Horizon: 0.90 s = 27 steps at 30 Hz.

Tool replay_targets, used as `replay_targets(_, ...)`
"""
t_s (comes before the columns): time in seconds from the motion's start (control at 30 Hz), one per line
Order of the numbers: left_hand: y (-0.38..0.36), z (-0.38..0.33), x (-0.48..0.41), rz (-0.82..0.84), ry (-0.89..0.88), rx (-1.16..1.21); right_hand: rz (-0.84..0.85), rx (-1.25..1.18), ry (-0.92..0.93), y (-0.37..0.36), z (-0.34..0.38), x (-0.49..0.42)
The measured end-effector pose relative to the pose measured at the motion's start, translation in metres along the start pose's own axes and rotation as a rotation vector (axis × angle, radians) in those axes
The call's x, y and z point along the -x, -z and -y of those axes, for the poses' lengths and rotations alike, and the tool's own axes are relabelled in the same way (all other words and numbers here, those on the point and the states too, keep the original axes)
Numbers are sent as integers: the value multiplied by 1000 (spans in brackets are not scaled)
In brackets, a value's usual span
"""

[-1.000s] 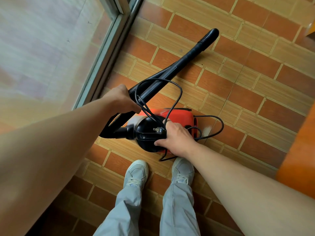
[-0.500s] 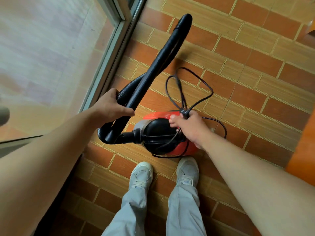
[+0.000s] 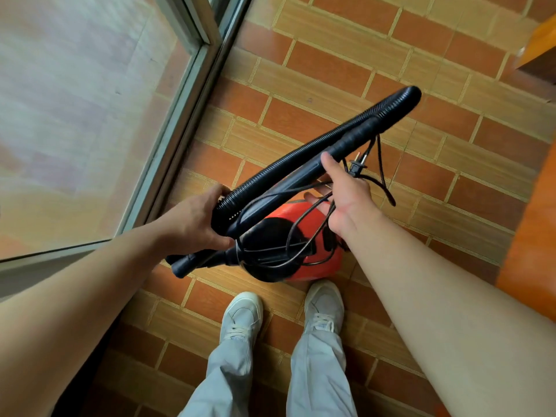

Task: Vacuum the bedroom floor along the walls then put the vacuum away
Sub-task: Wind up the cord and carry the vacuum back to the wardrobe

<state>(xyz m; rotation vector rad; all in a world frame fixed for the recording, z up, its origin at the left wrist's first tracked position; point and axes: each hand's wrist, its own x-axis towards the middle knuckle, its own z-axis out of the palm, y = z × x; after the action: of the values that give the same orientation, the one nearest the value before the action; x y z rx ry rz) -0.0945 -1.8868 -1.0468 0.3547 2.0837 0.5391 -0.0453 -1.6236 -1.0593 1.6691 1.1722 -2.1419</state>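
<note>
1. Vacuum canister (image 3: 313,233): glossy red plastic under a shiny black plastic cap.
2. Hose (image 3: 301,153): black plastic, closely ribbed, with a dull sheen.
3. Wand (image 3: 288,183): smooth black plastic, near matt.
4. Power cord (image 3: 383,184): a smooth black jacket that looks rubbery. The plug (image 3: 356,167) ends in bare metal prongs.
5. Floor tiles (image 3: 331,64): brick-pattern ceramic, with smooth terracotta pieces and finely lined tan ones, all faintly glossy.
6. Door frame (image 3: 180,115): grey metal with a satin finish, around a smooth, reflective glass pane (image 3: 75,100).
7. Sneakers (image 3: 240,317): pale matt cloth with woven laces. The trousers (image 3: 228,380) are light grey cloth, creased.
8. Furniture panel (image 3: 535,236): orange-brown wood, polished smooth.
</note>
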Motion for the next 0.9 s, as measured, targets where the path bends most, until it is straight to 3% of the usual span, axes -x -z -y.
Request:
replay_targets(0.17,-7,-8,-7,-11,11,-34,-134,-44,24,23,0,6)
replay_targets(0.27,-11,-9,-14,-15,29,-91,-241,63,176,46,5,18)
replay_targets(0.33,-12,-10,-17,8,33,-144,-211,203,334,55,13,30)
replay_targets(0.43,-14,-12,-20,51,3,-217,-39,653,520,55,27,45)
replay_targets(0.57,-15,-14,-21,125,-61,-262,161,1420,619,39,36,38)
replay_targets(0.63,-15,-15,-22,142,-70,-251,259,1633,597,28,35,33)
replay_targets(0.73,-15,-13,-23,106,-26,-185,248,1643,585,23,25,20)
replay_targets(0.83,-12,-9,-24,-23,21,-30,62,1344,702,26,13,18)
replay_targets(0.9,-8,-8,-21,-116,25,83,-58,1163,663,25,10,22)
